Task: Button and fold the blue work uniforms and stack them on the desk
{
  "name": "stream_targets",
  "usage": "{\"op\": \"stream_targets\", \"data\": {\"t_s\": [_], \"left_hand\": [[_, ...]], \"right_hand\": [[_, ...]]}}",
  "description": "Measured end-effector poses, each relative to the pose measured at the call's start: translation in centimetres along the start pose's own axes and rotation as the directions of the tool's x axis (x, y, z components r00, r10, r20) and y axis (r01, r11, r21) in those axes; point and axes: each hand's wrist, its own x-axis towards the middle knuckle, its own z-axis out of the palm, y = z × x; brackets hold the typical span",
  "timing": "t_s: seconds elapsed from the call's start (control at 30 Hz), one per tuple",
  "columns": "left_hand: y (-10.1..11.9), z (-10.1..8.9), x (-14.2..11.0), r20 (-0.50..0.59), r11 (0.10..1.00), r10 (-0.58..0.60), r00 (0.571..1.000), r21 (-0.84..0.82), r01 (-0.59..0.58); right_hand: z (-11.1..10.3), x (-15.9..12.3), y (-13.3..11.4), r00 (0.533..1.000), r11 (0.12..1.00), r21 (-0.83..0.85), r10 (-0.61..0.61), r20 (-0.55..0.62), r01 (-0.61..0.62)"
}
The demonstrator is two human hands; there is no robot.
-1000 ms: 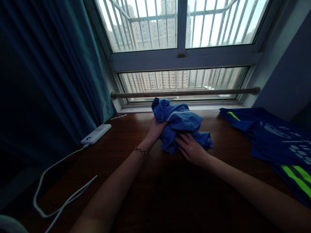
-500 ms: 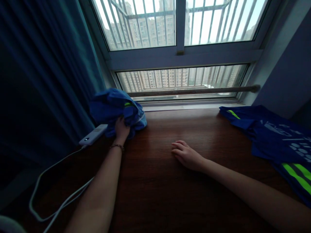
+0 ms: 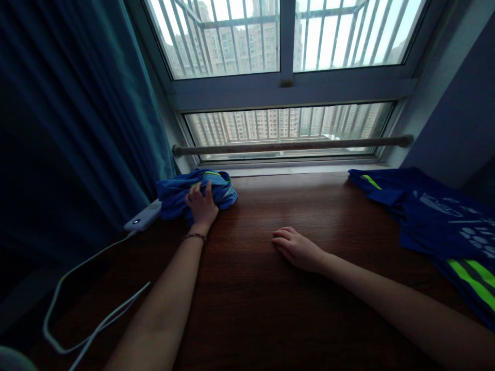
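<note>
A crumpled blue garment (image 3: 176, 196) with a thin yellow-green stripe lies in a low heap by the curtain and window. My left hand (image 3: 203, 208) rests over its near side, fingers apart on the fabric and not closed round it. To the right, my right hand (image 3: 296, 250) lies on the brown wooden surface (image 3: 247, 288) with its fingers stretched out loosely and nothing in them. Farther right a second blue garment (image 3: 433, 216), with white print and yellow-green bands, is spread out; my right hand is apart from it.
A white power bank or similar device (image 3: 143, 216) touches the heap's left side, with a white cable (image 3: 58, 304) trailing toward the front left. Blue curtains (image 3: 96, 113) hang at the left. Behind the surface run a rail (image 3: 290, 147) and a barred window.
The crumpled blue garment has come down and flattened into a lower heap, baring the rail's left end. My left hand has loosened its grip and shifted slightly right. The right hand stays put.
</note>
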Motion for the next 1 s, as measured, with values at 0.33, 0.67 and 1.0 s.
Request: {"op": "stream_targets", "data": {"t_s": [0.33, 0.67, 1.0], "left_hand": [[-1.1, 2.1, 0.7, 0.102, 0.988, 0.152, 0.983, -0.003, -0.153], [-2.0, 3.1, -0.1, 0.027, 0.994, -0.091, 0.995, 0.067, 0.089], [2.2, 0.3, 1.1, -0.031, 0.996, 0.065, 0.997, -0.064, -0.067]], "right_hand": [[0.0, 0.0, -0.1, 1.000, 1.000, -0.002, 0.000, -0.019, 0.000], [-0.2, 0.1, -0.2, 1.000, 1.000, -0.004, 0.001, -0.010, -0.001], [-0.1, 0.0, -0.1, 1.000, 1.000, 0.006, -0.006, -0.020, 0.006]]}}
